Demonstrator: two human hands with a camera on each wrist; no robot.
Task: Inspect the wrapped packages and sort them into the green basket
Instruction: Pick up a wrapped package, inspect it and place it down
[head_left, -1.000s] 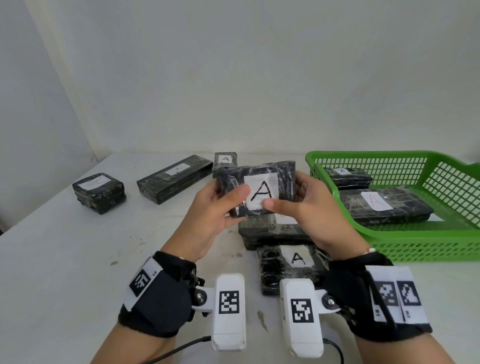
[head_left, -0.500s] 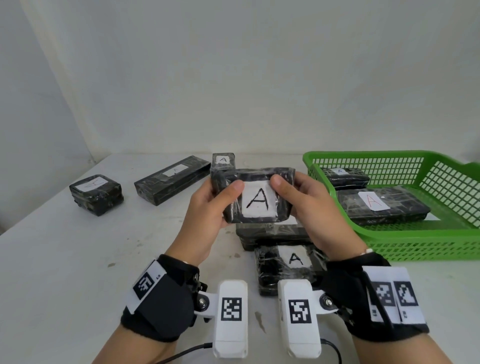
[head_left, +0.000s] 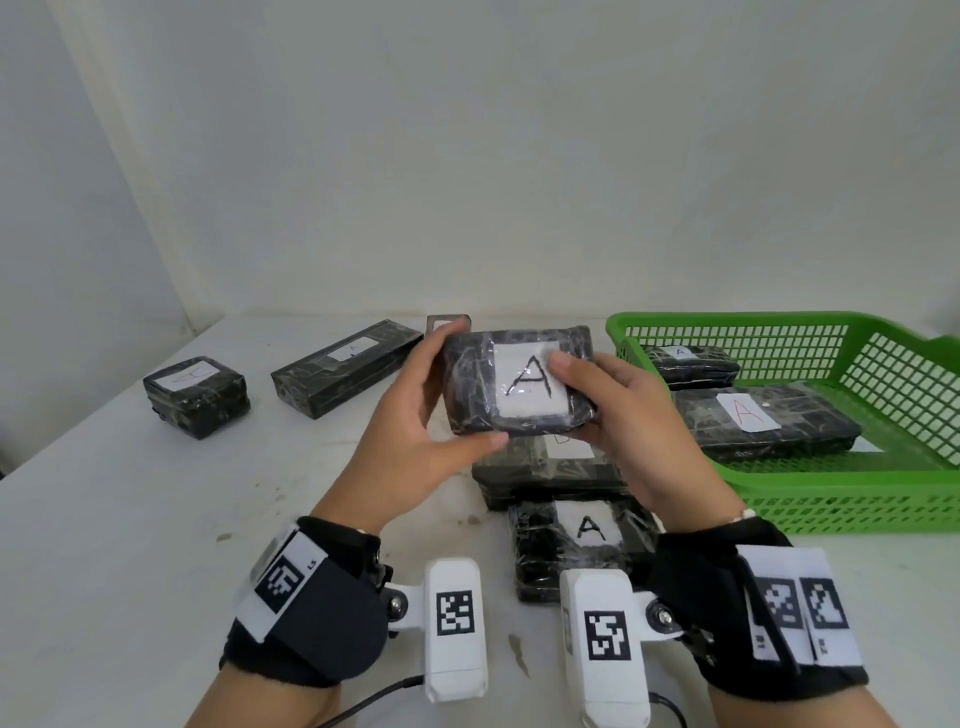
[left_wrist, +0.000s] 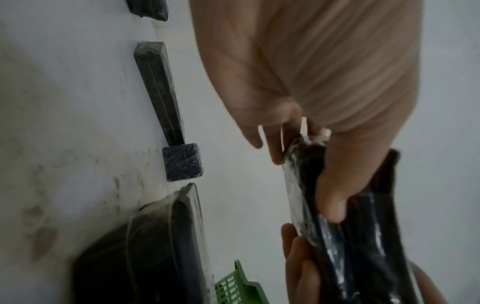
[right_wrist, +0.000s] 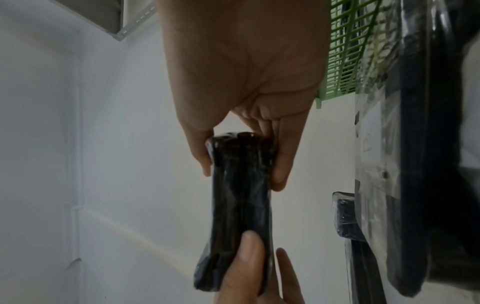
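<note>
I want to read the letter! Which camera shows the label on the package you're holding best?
The head view: the held package faces it, its label reading A. Both wrist views show only the package's dark edge between the hands, no label.

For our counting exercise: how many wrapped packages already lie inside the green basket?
2. A small package lies at the far left of the green basket; a long package with a red A lies nearer. None seems hidden.
</note>
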